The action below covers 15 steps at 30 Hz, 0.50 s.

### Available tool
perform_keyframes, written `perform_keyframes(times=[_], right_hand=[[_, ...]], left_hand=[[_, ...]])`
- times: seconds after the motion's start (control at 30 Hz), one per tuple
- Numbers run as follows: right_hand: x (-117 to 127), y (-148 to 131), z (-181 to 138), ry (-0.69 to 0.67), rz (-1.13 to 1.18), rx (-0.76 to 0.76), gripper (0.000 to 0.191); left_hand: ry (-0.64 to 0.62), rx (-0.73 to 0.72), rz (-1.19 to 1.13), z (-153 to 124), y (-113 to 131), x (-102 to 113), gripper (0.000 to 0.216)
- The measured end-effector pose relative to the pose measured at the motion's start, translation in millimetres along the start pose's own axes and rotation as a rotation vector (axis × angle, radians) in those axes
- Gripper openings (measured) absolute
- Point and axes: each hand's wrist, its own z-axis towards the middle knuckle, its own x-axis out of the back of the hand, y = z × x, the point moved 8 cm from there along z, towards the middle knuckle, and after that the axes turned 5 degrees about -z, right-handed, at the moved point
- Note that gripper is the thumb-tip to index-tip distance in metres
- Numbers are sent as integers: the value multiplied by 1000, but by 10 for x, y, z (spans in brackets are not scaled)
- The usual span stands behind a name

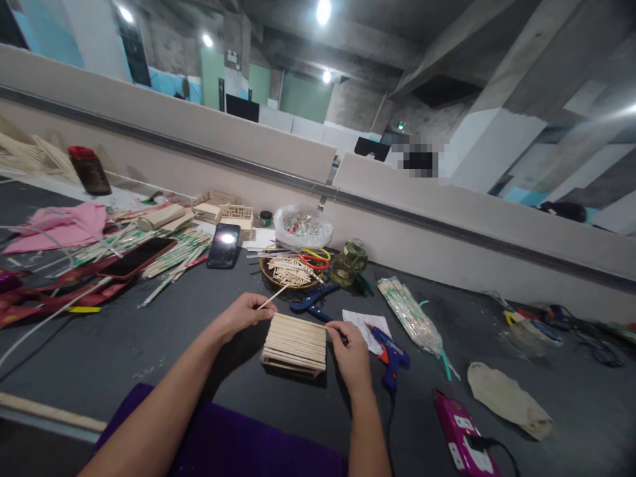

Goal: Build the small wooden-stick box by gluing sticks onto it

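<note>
Head: left hand (243,313) pinches stick (276,294); right hand (352,352) curled against slatted model (295,339), grip unclear.

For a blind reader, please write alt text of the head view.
A left hand holds a thin stick beside a slatted stick structure on a dark table, with the right hand at its far right corner. Behind is a basket of short sticks; a blue glue gun lies to the right.

Slatted wooden frame (295,339) sits level; 1 pale stick (274,296) slants nearby.
</note>
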Motion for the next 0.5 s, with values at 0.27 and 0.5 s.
perform_keyframes(times=[0.27, 0.5], right_hand=[[1, 4, 6, 7, -2, 8, 24], [2, -6, 1, 3, -3, 11, 24]], left_hand=[[1, -14, 8, -5, 16, -4, 38], [-54, -58, -5, 4, 19, -25, 35]])
